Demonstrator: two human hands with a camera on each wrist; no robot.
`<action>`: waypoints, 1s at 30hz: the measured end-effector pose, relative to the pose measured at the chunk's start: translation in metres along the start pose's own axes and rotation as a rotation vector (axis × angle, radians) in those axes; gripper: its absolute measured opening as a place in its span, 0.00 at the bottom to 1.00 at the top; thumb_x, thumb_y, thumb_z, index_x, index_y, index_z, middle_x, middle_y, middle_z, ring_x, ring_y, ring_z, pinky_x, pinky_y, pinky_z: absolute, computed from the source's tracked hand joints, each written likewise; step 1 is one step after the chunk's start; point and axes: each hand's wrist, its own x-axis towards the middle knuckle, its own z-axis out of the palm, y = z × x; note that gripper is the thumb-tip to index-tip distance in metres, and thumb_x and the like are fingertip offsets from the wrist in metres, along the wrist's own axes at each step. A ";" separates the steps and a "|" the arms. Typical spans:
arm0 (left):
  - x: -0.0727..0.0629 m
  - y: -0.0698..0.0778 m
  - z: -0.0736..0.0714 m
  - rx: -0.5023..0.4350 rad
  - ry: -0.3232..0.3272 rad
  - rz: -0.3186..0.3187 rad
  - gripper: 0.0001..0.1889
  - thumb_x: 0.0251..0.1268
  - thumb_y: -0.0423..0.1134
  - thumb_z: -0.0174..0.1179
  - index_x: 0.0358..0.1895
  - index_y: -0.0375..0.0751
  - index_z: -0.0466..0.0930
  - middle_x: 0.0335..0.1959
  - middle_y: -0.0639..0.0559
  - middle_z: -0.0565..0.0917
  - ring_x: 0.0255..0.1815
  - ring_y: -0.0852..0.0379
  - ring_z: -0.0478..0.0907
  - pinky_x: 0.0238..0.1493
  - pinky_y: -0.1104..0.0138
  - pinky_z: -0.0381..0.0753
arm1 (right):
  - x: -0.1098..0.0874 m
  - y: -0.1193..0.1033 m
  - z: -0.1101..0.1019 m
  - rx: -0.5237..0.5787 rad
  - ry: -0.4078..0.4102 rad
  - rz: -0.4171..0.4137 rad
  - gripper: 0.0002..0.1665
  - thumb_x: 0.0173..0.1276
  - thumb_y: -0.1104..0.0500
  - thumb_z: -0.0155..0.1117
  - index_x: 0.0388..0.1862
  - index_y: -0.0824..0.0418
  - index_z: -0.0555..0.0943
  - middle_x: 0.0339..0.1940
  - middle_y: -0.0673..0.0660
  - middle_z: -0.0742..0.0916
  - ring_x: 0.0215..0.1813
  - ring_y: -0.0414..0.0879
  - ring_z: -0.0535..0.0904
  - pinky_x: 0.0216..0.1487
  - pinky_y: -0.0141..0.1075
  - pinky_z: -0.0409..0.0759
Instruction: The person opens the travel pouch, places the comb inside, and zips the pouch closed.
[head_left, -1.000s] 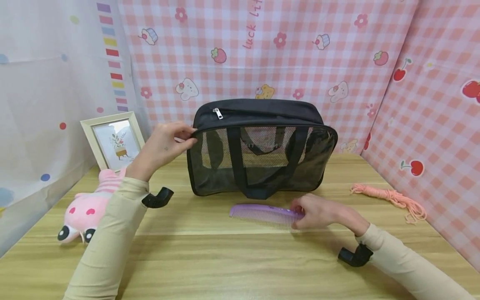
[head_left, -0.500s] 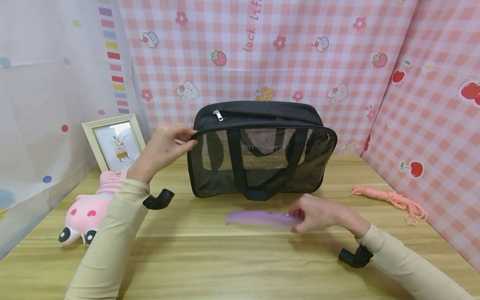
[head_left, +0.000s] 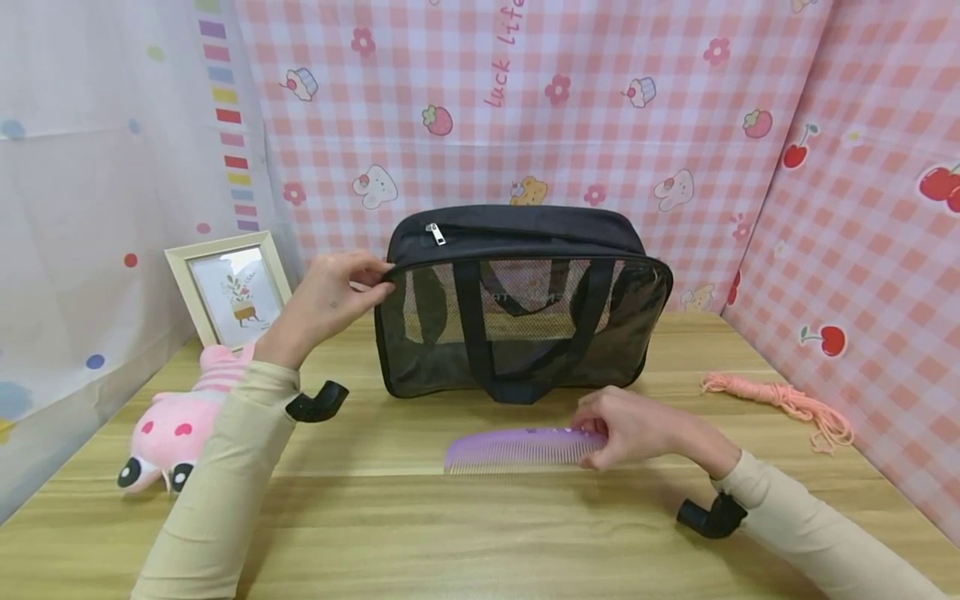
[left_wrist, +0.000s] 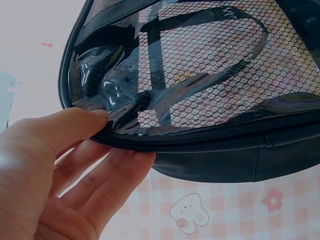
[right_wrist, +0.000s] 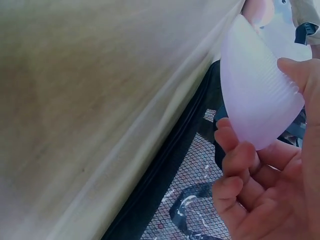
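A black bag [head_left: 517,358] with clear and mesh panels stands upright at the middle of the table, its silver zipper pull [head_left: 436,234] at the top left. My left hand [head_left: 333,292] pinches the bag's upper left corner; in the left wrist view the thumb [left_wrist: 85,122] lies on the clear panel and the fingers are behind the piped edge. In front of the bag, my right hand [head_left: 630,429] holds a purple comb [head_left: 510,448] by its right end, teeth facing down toward me. The right wrist view shows the comb [right_wrist: 255,95] between thumb and curled fingers.
At the left lies a pink plush toy [head_left: 176,425], partly behind the left sleeve, with a cream picture frame [head_left: 234,287] standing behind it. A bundle of peach cord [head_left: 780,400] lies at the right. Patterned cloth [head_left: 480,142] hangs behind and at both sides.
The comb has turned in my right hand, its left end swinging toward me and its flat face showing more. My left hand keeps its pinch on the bag.
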 end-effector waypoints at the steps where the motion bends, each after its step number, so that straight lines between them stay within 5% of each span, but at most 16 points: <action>1: 0.000 0.000 0.000 0.001 0.000 -0.001 0.07 0.58 0.26 0.63 0.41 0.33 0.84 0.37 0.43 0.84 0.34 0.52 0.82 0.37 0.61 0.85 | 0.000 0.000 0.000 -0.003 0.014 -0.015 0.14 0.49 0.50 0.72 0.31 0.56 0.82 0.23 0.42 0.74 0.23 0.33 0.67 0.20 0.24 0.65; 16: 0.003 0.001 0.002 -0.002 0.005 0.009 0.08 0.58 0.26 0.64 0.41 0.32 0.84 0.38 0.43 0.84 0.35 0.51 0.82 0.37 0.62 0.85 | -0.003 0.000 -0.019 -0.012 0.227 -0.151 0.16 0.47 0.54 0.74 0.35 0.56 0.83 0.23 0.42 0.72 0.24 0.32 0.66 0.19 0.22 0.64; 30: 0.000 0.000 0.002 0.003 0.014 -0.002 0.07 0.57 0.25 0.64 0.40 0.31 0.84 0.35 0.43 0.84 0.33 0.52 0.82 0.35 0.62 0.85 | 0.003 -0.010 -0.042 -0.019 0.302 -0.199 0.18 0.46 0.57 0.74 0.38 0.57 0.82 0.26 0.43 0.74 0.24 0.34 0.66 0.20 0.23 0.65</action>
